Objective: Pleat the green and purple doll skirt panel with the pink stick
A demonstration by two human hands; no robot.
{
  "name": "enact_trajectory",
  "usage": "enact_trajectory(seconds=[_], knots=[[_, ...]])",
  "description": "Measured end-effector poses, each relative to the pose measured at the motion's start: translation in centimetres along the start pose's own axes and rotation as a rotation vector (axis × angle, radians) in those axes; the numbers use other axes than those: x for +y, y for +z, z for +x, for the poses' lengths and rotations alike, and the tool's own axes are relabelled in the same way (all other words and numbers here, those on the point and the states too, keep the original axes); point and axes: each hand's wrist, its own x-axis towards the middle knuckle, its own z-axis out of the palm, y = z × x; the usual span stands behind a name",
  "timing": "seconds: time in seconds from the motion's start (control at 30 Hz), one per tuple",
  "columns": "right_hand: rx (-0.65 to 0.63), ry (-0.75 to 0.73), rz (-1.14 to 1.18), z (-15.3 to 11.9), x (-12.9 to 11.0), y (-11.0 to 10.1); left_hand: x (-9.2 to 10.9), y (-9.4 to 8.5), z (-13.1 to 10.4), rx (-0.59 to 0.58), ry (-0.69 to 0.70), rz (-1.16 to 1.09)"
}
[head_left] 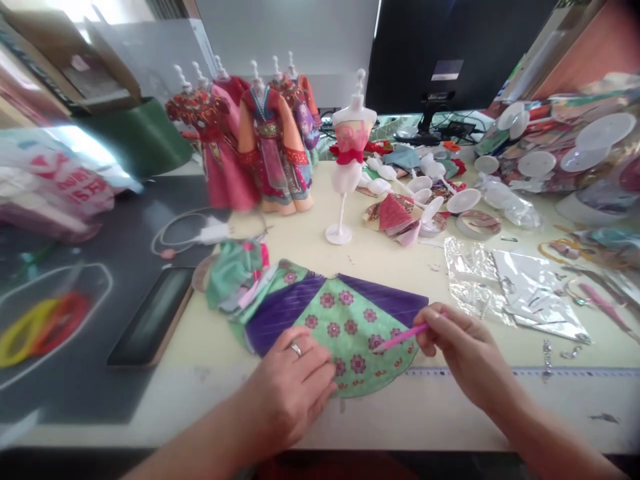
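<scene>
A green fabric piece [350, 327] with pink flowers and purple side panels lies spread on the table. My left hand [294, 380], a ring on one finger, rests on its lower left part with the fingers bent and close together; nothing shows in it. Between the thumb and fingers of my right hand [453, 337] is a thin pink pen-like tool [407, 335], its tip at a flower on the right half of the fabric. Bunched green and pink cloth [235, 273] adjoins the fabric at its upper left.
A bare mannequin stand [339, 233] rises behind the fabric. Several dressed doll forms [273, 153] stand at the back left. A phone [153, 317] lies left on the dark mat [115, 393]. Clear plastic packets [535, 293] and a ruler [575, 377] lie right, with scraps and lids behind.
</scene>
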Motion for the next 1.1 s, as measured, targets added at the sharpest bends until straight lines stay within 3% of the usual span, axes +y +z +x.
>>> enact_trajectory(seconds=[0.1, 0.23, 0.5, 1.1], knots=[[-0.108, 0.088, 0.032, -1.5, 1.2, 1.5, 1.9, 1.5, -1.7, 0.03, -0.009, 0.004], [-0.112, 0.083, -0.036, -2.2, 2.1, 2.2, 3.2, 3.0, -2.9, 0.077, -0.031, 0.036], [-0.056, 0.026, -0.22, -2.8, 2.4, 2.5, 3.6, 2.5, -3.1, 0.284, -0.079, -0.047], [-0.057, -0.034, -0.308, -2.8, 2.3, 3.4, 3.6, 3.0, -2.8, 0.192, -0.141, -0.02]])
